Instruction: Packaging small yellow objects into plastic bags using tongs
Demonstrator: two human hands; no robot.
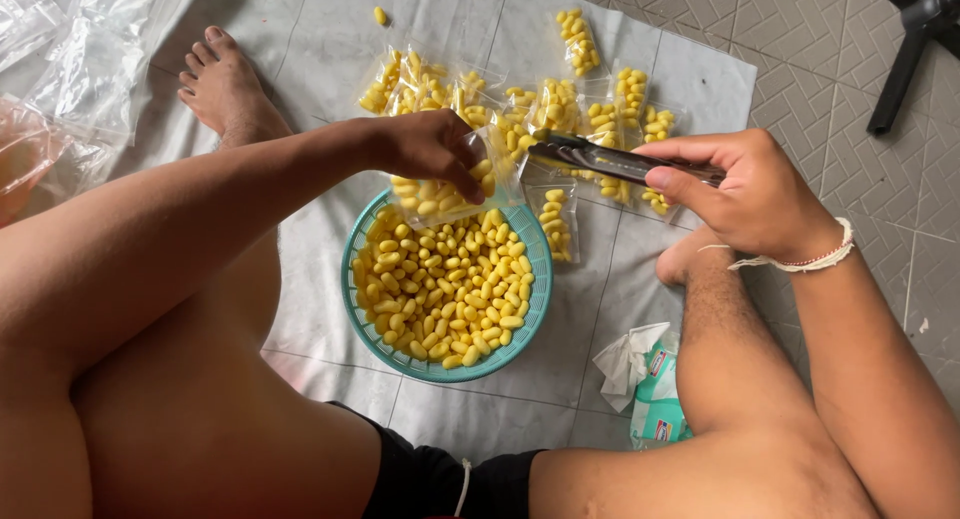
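Yellow puffed snacks fill a teal plastic basket [362,279] on a grey cloth [330,39] spread over the tiled floor, between the seated person's bare legs. Just above the basket's far rim the left hand [425,144] has its fingers [462,179] closed around a clear bag of snacks [440,194] (about half full). The right hand [755,194] has its fingers wrapped around a metal stapler [615,161], whose tip reaches the bag's top edge. Beyond lie a dozen or so filled small bags [560,104] in a loose cluster. Empty clear bags [90,49] are heaped at the far left, and a crumpled tissue pack [650,379] sits by the right leg.
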